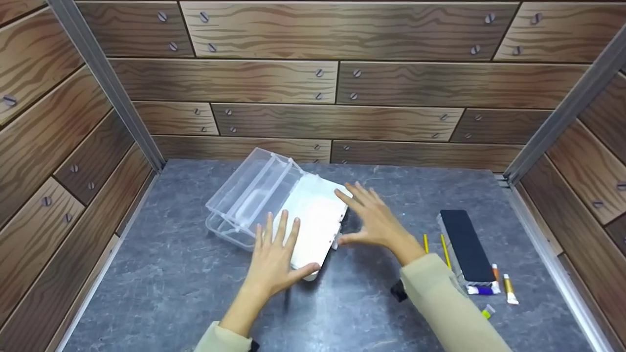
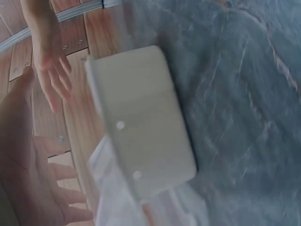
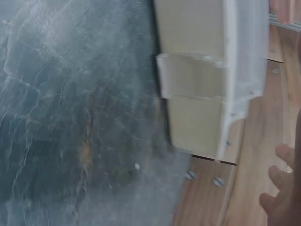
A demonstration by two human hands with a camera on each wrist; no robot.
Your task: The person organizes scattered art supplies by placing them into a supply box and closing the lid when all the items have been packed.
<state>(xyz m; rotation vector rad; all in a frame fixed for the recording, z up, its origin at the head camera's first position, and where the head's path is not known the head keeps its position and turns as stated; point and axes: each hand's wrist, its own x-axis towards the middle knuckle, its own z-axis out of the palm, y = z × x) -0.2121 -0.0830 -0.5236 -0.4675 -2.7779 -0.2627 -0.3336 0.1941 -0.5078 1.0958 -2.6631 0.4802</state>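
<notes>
A white plastic box [image 1: 313,215] with a translucent tray section [image 1: 254,190] opened out on its left lies on the grey table. My left hand [image 1: 274,256] is spread over the box's near-left corner, fingers straight. At the far right edge, my right hand [image 1: 371,220] hovers with its fingers apart and thumb by the side. The left wrist view shows the box's pale end wall [image 2: 146,113] beyond my left hand [image 2: 42,179]. In the right wrist view a clear latch [image 3: 188,77] sits on the box's side, and fingers [image 3: 282,183] of my right hand show at the edge.
To the right lies a clear case with a black top [image 1: 467,247]. Yellow pencils [image 1: 445,249] lie beside it, partly behind my sleeve. A purple tube [image 1: 481,290], a gold tube [image 1: 510,289] and a yellow-green tube [image 1: 487,311] lie nearby. Wood-patterned walls [image 1: 337,80] enclose the table.
</notes>
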